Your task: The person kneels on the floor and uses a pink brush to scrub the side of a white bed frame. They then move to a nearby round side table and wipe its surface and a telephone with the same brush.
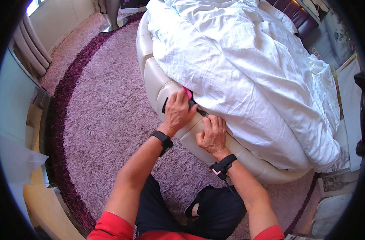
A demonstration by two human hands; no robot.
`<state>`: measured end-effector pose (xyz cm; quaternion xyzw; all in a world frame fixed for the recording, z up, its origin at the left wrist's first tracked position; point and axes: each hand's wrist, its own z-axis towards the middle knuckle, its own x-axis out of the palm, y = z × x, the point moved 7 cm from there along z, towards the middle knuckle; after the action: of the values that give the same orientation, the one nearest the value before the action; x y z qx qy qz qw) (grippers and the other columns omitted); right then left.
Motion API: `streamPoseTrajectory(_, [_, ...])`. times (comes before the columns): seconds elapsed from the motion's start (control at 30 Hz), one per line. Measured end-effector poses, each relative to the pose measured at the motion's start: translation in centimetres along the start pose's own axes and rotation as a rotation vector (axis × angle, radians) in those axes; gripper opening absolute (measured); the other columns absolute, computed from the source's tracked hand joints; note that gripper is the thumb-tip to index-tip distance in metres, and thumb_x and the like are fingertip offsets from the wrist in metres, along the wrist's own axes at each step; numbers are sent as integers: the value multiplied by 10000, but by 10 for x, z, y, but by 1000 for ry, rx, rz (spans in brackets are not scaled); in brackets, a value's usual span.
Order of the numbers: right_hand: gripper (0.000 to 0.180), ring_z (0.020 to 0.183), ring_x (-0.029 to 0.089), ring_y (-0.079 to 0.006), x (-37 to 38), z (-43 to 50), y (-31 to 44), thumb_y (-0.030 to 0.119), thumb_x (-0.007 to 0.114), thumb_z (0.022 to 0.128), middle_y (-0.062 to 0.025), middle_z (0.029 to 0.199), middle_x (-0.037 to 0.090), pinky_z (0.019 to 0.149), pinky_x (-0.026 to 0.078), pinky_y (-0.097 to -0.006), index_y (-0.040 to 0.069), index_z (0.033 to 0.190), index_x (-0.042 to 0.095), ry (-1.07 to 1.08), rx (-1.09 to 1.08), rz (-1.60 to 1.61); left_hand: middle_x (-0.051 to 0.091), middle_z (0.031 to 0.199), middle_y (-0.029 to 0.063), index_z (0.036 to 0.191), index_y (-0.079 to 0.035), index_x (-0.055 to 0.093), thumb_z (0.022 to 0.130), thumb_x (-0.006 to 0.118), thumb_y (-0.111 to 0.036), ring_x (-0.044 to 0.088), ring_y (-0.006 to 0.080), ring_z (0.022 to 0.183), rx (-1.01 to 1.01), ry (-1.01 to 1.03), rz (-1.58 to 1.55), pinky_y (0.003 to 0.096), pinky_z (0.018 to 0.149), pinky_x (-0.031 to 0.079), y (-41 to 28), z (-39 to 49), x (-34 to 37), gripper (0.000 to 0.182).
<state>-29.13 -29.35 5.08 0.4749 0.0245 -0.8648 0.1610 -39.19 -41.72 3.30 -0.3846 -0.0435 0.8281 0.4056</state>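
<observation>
At the padded cream rim of the bed frame (158, 72), my left hand (178, 111) lies over a black object (164, 105), whose ends show on both sides of the fingers. A bright pink piece (187, 93) sticks out past my left fingertips, beside the white duvet (230, 72). My right hand (213, 132) rests just to the right, its fingers curled down where the rim meets the duvet. The tips of those fingers are hidden, so I cannot tell what they grip. Between the hands a dark strip (202, 112) lies along the seam.
A pink shag rug (110, 99) with a dark purple border surrounds the bed. A metal pedestal (113, 18) stands at the far left. Along the left side is a glass-fronted unit (14, 99), with a grey curtain (31, 45) behind. A dark tufted headboard (296, 15) rises beyond the bed.
</observation>
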Motion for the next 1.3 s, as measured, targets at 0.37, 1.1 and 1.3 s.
streamPoseTrajectory(0.37, [529,1072,577,-354,8,-4,-4,111,609,701,-151,1206,606,959,466,-497,29,1223,637,32,17,48,554,1284,189,1272,-153,707,917,718,-319,504,413,1219,-459,-146,113,512,1006,447,74,-1,6,391])
streamPoseTrajectory(1.1, [479,1041,589,-341,5,-1,-1,104,626,698,-137,1171,613,911,482,-495,49,1174,646,26,6,4,666,905,219,1004,-27,599,985,687,-213,648,427,790,-727,-390,-352,513,695,501,51,-42,5,207])
streamPoseTrajectory(1.3, [507,1049,598,-347,7,-3,-3,116,614,693,-137,1192,626,931,474,-487,42,1193,652,8,15,12,586,889,220,1012,-49,636,1013,622,-302,604,405,828,-938,-389,-109,526,751,489,94,-78,20,254])
